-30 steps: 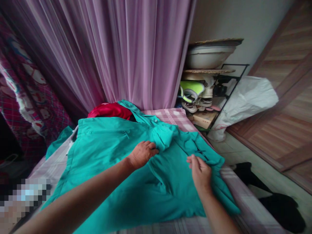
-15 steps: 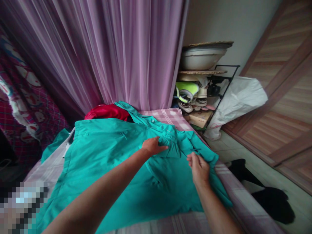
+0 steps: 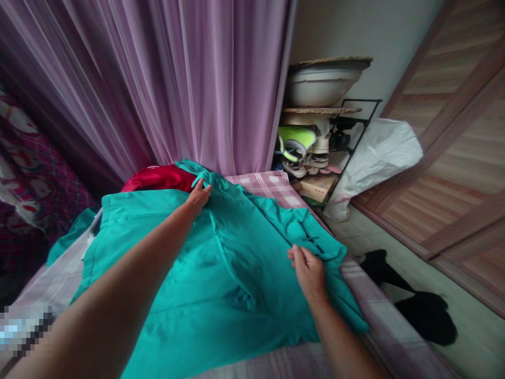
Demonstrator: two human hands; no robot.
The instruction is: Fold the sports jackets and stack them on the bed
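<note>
A teal jacket lies spread and partly folded on the checked cloth covering the bed. At its far side, my left hand is closed on a bunched, gathered part of one sleeve that looks like the cuff. My right hand pinches the fabric near the right side of the garment, its fingertips pressed together. Between the two hands the sleeve's edge runs fairly straight. Dark cords lie on the jacket just beyond my right hand.
Red fabric sits behind the jacket, against a purple curtain. Right of the bed stand a rack with shoes and a basin, a white bag and wooden doors. Black cloth lies on the floor.
My left hand has moved up and left, carrying the gathered cuff away from the middle and drawing the sleeve out straight. My right hand has shifted slightly left in view, still pinching the fabric.
</note>
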